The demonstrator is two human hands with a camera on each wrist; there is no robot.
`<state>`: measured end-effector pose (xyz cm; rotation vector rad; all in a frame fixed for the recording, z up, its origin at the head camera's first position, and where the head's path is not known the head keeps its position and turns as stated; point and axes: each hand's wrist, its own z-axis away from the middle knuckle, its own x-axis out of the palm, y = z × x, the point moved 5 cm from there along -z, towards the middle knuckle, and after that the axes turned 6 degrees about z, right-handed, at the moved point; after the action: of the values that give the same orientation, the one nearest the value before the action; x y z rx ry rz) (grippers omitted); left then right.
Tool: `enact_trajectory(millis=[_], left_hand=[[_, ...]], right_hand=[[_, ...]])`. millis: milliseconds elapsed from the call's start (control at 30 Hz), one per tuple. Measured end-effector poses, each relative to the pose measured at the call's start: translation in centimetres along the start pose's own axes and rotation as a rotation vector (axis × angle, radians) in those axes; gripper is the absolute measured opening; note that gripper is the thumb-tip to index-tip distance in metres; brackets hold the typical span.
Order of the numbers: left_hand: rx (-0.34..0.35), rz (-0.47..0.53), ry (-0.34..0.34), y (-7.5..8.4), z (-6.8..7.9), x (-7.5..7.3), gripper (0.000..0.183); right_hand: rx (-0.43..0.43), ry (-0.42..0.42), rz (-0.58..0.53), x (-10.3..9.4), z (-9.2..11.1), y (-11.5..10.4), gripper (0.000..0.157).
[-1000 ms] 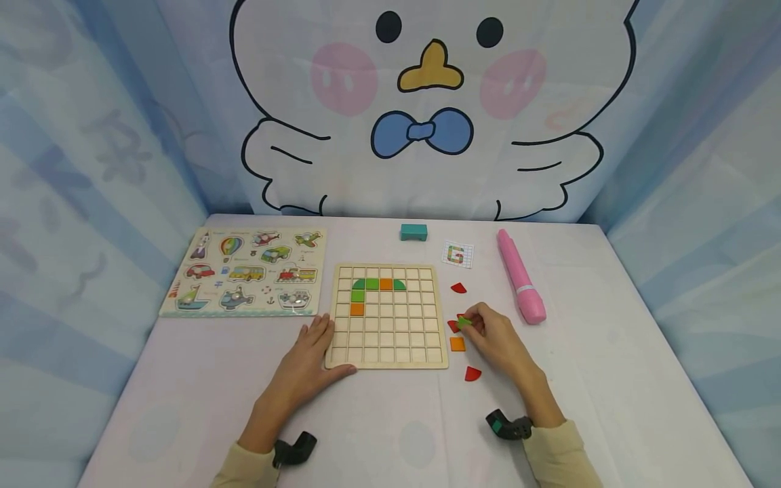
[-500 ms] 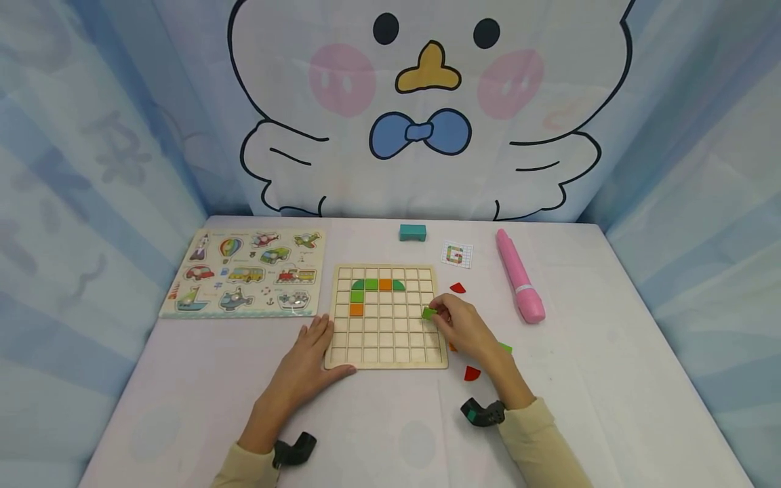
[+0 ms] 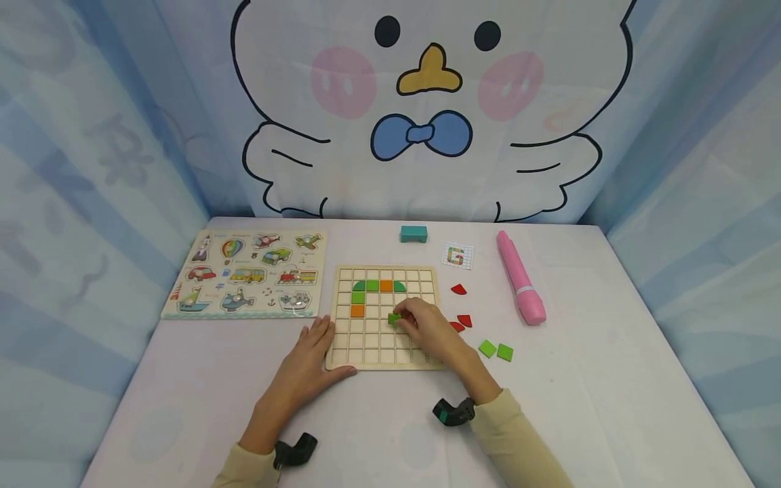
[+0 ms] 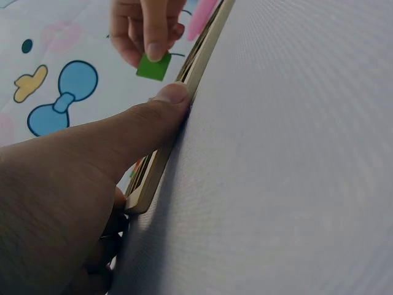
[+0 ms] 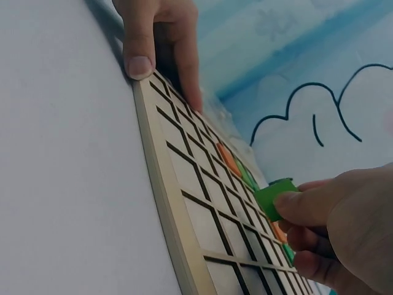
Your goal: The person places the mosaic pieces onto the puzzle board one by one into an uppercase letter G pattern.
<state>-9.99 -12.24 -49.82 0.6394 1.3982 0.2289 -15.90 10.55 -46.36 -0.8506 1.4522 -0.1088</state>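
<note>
A wooden grid board (image 3: pixel 372 352) lies on the table. In its upper left part sit green and orange square tiles and two dark green quarter-round pieces. My right hand (image 3: pixel 432 333) pinches a green square tile (image 3: pixel 392 318) between thumb and fingers, over the middle right cells; the right wrist view shows the tile (image 5: pixel 270 200) tilted above the grid. My left hand (image 3: pixel 305 369) rests at the board's near left corner with fairly straight fingers. Its thumb (image 4: pixel 172 95) touches the front edge, while the other fingers lie along the left side.
Right of the board lie several red quarter-round pieces (image 3: pixel 459 289) and two loose green tiles (image 3: pixel 504 352). A pattern card (image 3: pixel 457 255), a teal block (image 3: pixel 413 234) and a pink pen-shaped thing (image 3: pixel 521 281) are farther back. At left lies a vehicle picture puzzle (image 3: pixel 247 271).
My right hand has carried the green tile leftward from the loose pieces to over the board. The two green tiles on the table now show. My left hand has stayed put.
</note>
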Motion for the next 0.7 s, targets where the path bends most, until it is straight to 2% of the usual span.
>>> enact_trajectory(millis=[467,700], left_hand=[[0.003,0.005,-0.004,0.0,0.0,0.0,0.103],[0.002,0.009,0.0,-0.1,0.0,0.0,0.103]], right_hand=[[-0.028,-0.051,-0.017,2.6,-1.2,-1.8,0.018],[-0.089,-0.041,-0.005,3.5,-2.0,-2.6,0.017]])
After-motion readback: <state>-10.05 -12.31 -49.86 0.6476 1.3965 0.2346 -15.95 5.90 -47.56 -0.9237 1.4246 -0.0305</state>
